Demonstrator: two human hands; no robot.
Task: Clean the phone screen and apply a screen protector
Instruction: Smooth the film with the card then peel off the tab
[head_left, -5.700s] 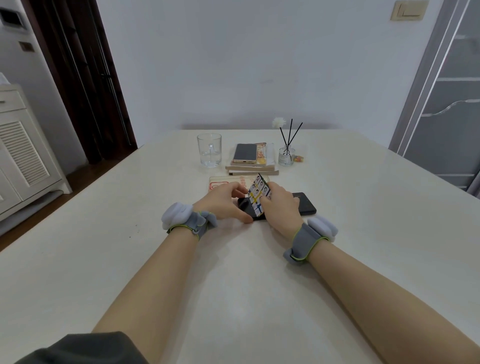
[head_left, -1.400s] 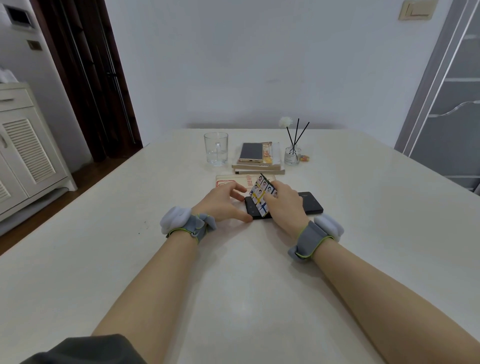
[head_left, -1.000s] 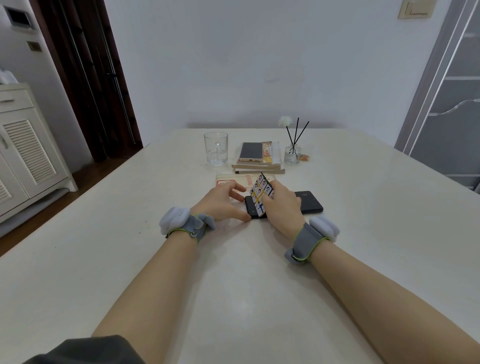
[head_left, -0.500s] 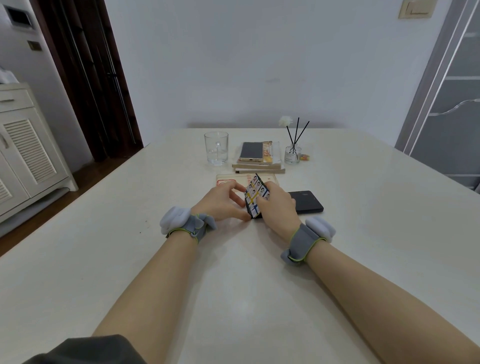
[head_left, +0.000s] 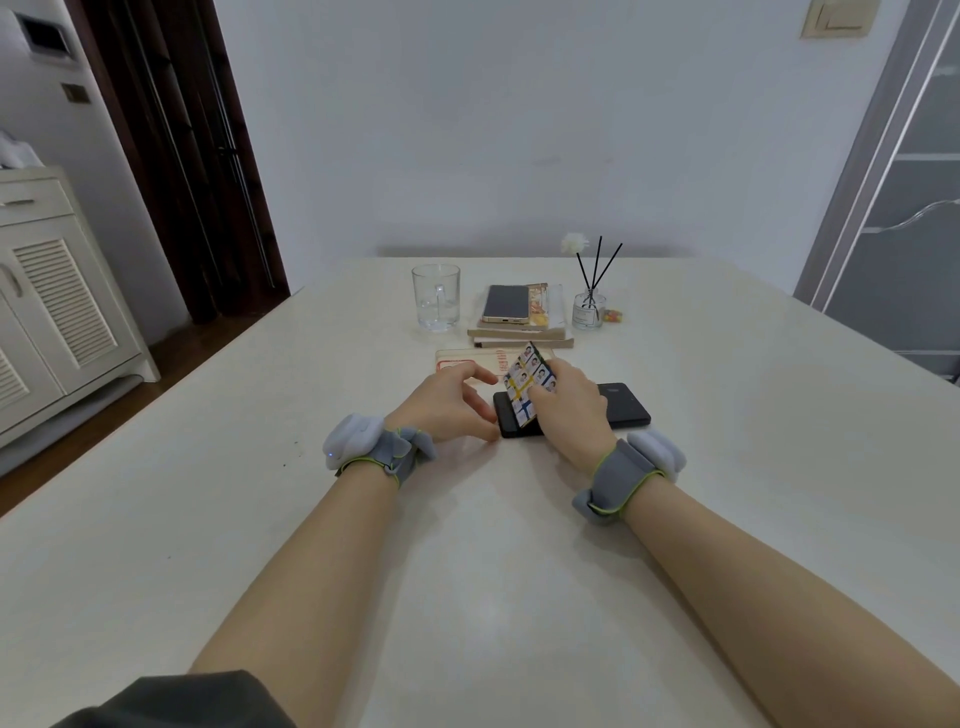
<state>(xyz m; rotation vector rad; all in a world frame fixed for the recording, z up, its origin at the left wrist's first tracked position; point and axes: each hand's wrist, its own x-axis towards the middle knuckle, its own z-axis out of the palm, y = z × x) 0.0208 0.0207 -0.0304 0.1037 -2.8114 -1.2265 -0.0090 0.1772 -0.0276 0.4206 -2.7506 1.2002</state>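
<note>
A black phone (head_left: 621, 402) lies flat and crosswise on the white table (head_left: 467, 571). My right hand (head_left: 571, 410) grips a small printed card (head_left: 524, 382), which stands tilted with its lower edge on the left part of the phone's screen. The hand hides the middle of the phone. My left hand (head_left: 447, 402) rests at the phone's left end, fingers loosely spread and the thumb touching the near left corner.
A flat cream package (head_left: 467, 358) lies just behind the hands. Farther back stand a glass mug (head_left: 436, 299), a gold phone (head_left: 506, 304) on stacked books (head_left: 519, 335), and a reed diffuser (head_left: 588, 306). A white cabinet (head_left: 52, 312) stands off the table's left.
My right hand slid the card left along the screen, then back a little to the right. My left hand stayed at the phone's left end.
</note>
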